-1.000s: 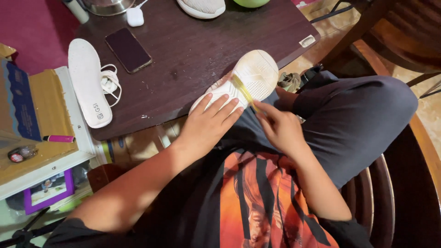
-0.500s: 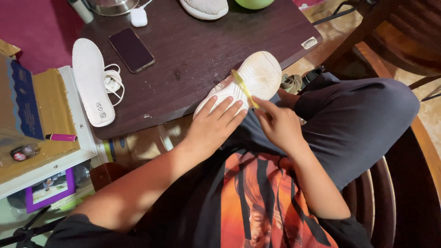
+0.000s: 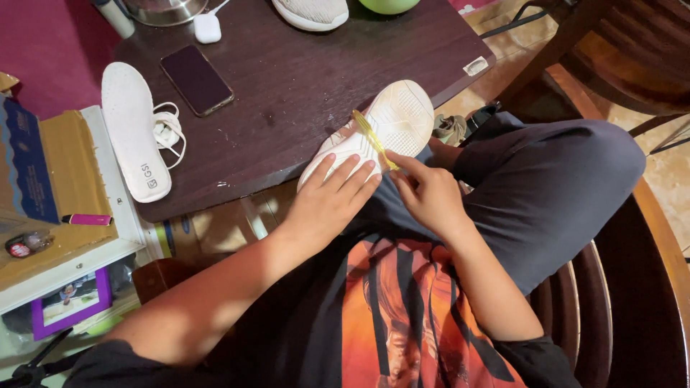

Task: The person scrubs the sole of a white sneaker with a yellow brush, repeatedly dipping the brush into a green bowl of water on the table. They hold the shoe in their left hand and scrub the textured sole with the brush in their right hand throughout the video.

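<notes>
The left hand (image 3: pixel 330 197) lies flat on the white shoe's (image 3: pixel 381 133) upturned sole. The right hand (image 3: pixel 428 194) pinches a yellow stick (image 3: pixel 370 136) lying across that sole

The shoe sole (image 3: pixel 392 129) is off-white, and the brush (image 3: pixel 371 139) across it is translucent yellow. The insole (image 3: pixel 133 140) is white, the phone (image 3: pixel 196 80) black, the table (image 3: pixel 302 79) dark brown.

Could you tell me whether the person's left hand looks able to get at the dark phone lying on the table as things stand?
Probably yes: the left hand rests on the white shoe, and bare table lies between it and the phone, with nothing in the way.
</notes>
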